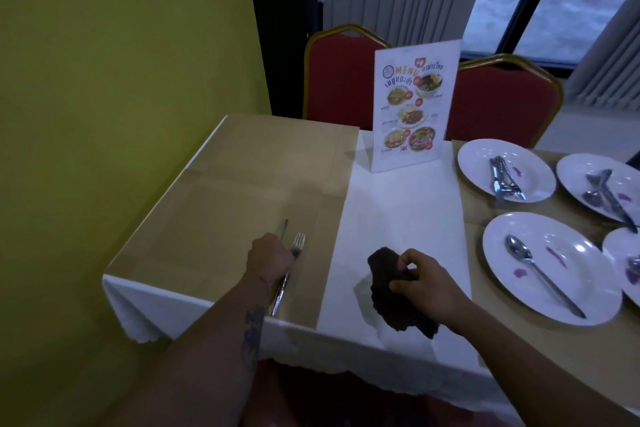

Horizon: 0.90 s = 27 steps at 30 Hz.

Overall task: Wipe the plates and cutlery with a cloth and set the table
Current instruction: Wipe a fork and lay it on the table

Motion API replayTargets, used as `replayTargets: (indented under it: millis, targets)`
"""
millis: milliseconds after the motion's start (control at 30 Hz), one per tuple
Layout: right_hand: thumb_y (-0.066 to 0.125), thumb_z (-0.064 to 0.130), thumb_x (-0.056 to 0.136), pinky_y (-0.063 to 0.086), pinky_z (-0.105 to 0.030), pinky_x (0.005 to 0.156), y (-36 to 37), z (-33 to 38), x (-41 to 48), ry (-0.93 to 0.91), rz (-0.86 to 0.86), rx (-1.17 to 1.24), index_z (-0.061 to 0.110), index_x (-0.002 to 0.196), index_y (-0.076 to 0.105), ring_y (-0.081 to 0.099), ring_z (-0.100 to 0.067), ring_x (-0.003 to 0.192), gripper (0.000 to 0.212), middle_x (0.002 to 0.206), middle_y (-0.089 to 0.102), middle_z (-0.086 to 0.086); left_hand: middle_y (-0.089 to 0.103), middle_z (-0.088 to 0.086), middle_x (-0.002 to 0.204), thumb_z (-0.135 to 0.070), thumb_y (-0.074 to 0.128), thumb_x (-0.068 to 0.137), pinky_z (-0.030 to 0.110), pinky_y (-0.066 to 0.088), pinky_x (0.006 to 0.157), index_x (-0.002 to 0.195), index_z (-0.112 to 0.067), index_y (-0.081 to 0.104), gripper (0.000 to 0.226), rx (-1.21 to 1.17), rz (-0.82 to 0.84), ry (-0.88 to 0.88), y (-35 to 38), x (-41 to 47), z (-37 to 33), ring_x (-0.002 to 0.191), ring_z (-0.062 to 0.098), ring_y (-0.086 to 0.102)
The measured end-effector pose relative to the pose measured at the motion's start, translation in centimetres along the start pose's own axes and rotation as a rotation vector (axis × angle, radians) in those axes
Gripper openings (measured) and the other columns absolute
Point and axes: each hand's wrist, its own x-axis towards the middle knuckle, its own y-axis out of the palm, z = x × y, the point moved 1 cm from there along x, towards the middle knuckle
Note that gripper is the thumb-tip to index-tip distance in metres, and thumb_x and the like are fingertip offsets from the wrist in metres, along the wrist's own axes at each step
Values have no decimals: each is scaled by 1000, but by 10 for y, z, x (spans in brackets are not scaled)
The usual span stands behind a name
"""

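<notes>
My left hand (pixel 269 258) rests over a fork (pixel 298 243) and a knife (pixel 281 228) on the tan placemat (pixel 242 191) at the table's left; their handles run back under my wrist. Whether the fingers grip them I cannot tell. My right hand (pixel 427 282) is closed on a dark crumpled cloth (pixel 394 302) above the white tablecloth (pixel 401 218). At the right stand several white plates: the near plate (pixel 512 288) carries a spoon (pixel 540 274) and purple smears, the far plate (pixel 478 156) holds bundled cutlery (pixel 504 180), and another plate (pixel 571 170) holds dark cutlery.
An upright menu card (pixel 414 104) stands at the table's far middle. Two red chairs (pixel 343 80) with gold frames sit behind the table. A yellow-green wall (pixel 121 80) runs along the left. A window with blinds is at the back.
</notes>
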Motion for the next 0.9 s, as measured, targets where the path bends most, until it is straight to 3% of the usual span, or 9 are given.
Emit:
replayTargets:
  millis: [167,400,600,700,767,900]
  targets:
    - [68,16,91,61,-50,78,-1,0,0,8,-4,3,23,91,54,70,-30,87,16,104,69,-8,72,15,97,-38,64,69,34,55,75,90,-7,71,38,52,56,38,2,1,3,91,36,67]
    - [69,17,90,60,-54,80,-10,-5,-2,29,-7,31,21,92,54,70,-33,89,16,102,69,-9,69,14,106,-25,65,76,37,55,83,99,-9,68,28,154,57,110,4,-9,3,103,36,64]
    - [69,17,89,59,-55,82,-25,-12,-4,57,-32,56,19,93,55,70,-34,91,14,99,70,-10,68,13,105,-34,62,77,37,55,82,98,-11,67,32,163,26,117,1,-12,-11,100,35,64]
    - [66,16,89,58,-43,76,-45,-24,-8,72,-89,97,16,90,53,68,-26,80,13,90,70,-13,70,11,95,-27,59,77,32,54,73,89,-12,67,21,123,-2,153,4,-12,-42,90,33,67]
    - [61,13,91,46,-32,66,-64,-35,-14,84,-187,137,17,83,47,55,-17,69,17,78,60,-8,71,9,91,-22,57,78,30,52,71,84,-15,65,13,94,3,227,15,-14,-76,84,30,66]
    - [54,15,97,35,-28,62,-105,-67,-22,161,-329,238,18,85,42,47,-14,72,17,76,48,0,70,5,91,-20,60,83,28,47,75,82,-17,68,9,47,96,377,48,-30,-147,86,28,63]
